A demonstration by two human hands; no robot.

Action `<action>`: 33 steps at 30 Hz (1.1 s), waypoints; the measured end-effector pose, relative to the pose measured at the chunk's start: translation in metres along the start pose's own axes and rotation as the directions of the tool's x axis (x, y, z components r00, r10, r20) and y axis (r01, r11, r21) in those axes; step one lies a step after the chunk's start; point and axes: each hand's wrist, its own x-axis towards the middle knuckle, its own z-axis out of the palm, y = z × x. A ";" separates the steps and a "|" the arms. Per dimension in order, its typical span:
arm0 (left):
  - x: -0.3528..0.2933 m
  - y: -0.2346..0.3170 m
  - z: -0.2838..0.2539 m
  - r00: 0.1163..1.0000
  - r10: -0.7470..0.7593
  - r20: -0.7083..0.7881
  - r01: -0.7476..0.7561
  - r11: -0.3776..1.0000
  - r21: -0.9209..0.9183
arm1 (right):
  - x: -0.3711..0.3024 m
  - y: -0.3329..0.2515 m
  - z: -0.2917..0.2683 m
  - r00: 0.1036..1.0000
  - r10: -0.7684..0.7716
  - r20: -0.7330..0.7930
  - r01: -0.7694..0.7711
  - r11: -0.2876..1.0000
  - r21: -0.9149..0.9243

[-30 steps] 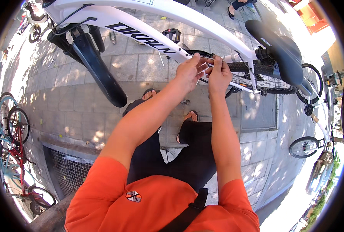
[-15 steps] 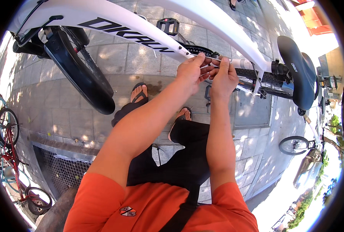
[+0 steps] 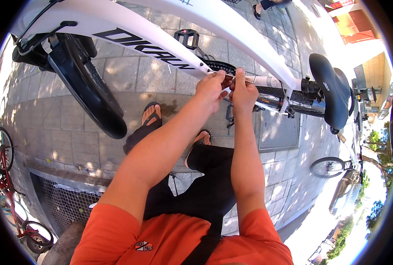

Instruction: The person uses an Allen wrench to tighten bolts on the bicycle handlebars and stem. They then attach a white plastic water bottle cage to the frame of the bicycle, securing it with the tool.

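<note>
A white bicycle frame (image 3: pixel 161 37) slants across the top of the view. Beside its crank area, my left hand (image 3: pixel 210 92) pinches a thin, silvery, wire-like piece between thumb and fingers. My right hand (image 3: pixel 244 95) sits right next to it, thumb raised, closed on the same piece; a small bright loop of it shows past the fingers. Exactly what the piece is I cannot make out. Behind the hands lie the dark chainring (image 3: pixel 218 67) and a black pedal (image 3: pixel 187 39). The fingers partly hide the frame's lower joint.
A black saddle (image 3: pixel 326 90) stands at right, and a black front fender (image 3: pixel 88 90) at left. My sandalled feet (image 3: pixel 151 114) rest on grey paving. Parked bicycles (image 3: pixel 4 154) and a metal grate (image 3: pixel 66 198) are at lower left. Another person's foot (image 3: pixel 257 12) shows at the top.
The bicycle and my hands sit slightly further left in the view. My right thumb has lifted more upright, and a bright wire-like loop shows beside it. More of the other person's leg appears.
</note>
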 end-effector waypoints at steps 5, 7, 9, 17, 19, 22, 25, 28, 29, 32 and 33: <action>0.012 -0.006 -0.005 0.999 0.046 0.025 -0.045 0.999 -0.025 | 0.006 0.000 0.018 0.986 -0.097 0.136 0.087 0.993 0.076; 0.013 -0.008 -0.005 0.999 0.050 0.004 -0.050 0.996 -0.067 | 0.012 0.016 0.022 0.976 -0.168 0.139 0.154 0.982 0.106; 0.008 -0.007 -0.004 0.999 0.044 -0.027 -0.046 0.993 -0.104 | 0.012 0.017 0.020 0.981 -0.122 0.148 0.114 0.991 0.064; 0.002 -0.004 0.008 0.979 0.091 -0.184 -0.107 0.991 -0.080 | 0.015 0.018 0.020 0.974 -0.125 0.189 0.100 0.986 0.135; 0.008 -0.006 0.004 0.977 0.093 -0.194 -0.103 0.994 -0.039 | 0.016 0.009 0.014 0.970 -0.084 0.228 0.077 0.996 0.037; 0.015 -0.010 0.000 0.978 0.117 -0.171 -0.126 0.991 -0.045 | 0.004 -0.008 0.018 0.978 0.037 0.204 -0.057 0.994 0.095; 0.013 -0.012 0.000 0.985 0.135 -0.110 -0.150 0.978 -0.144 | 0.012 0.004 0.019 0.965 -0.023 0.261 -0.026 0.982 0.185; 0.003 -0.008 0.003 0.985 0.114 -0.126 -0.133 0.979 -0.155 | 0.007 0.001 0.022 0.975 -0.025 0.223 -0.007 0.990 0.140; 0.000 -0.006 0.004 0.984 0.102 -0.145 -0.122 0.982 -0.141 | 0.010 0.007 0.022 0.972 -0.042 0.229 0.003 0.986 0.168; -0.007 -0.001 0.008 0.981 0.080 -0.175 -0.104 0.985 -0.135 | 0.017 0.016 0.021 0.969 -0.066 0.240 0.015 0.978 0.207; -0.009 0.000 0.009 0.983 0.089 -0.163 -0.108 0.988 -0.112 | 0.018 0.015 0.018 0.972 -0.055 0.230 0.011 0.982 0.191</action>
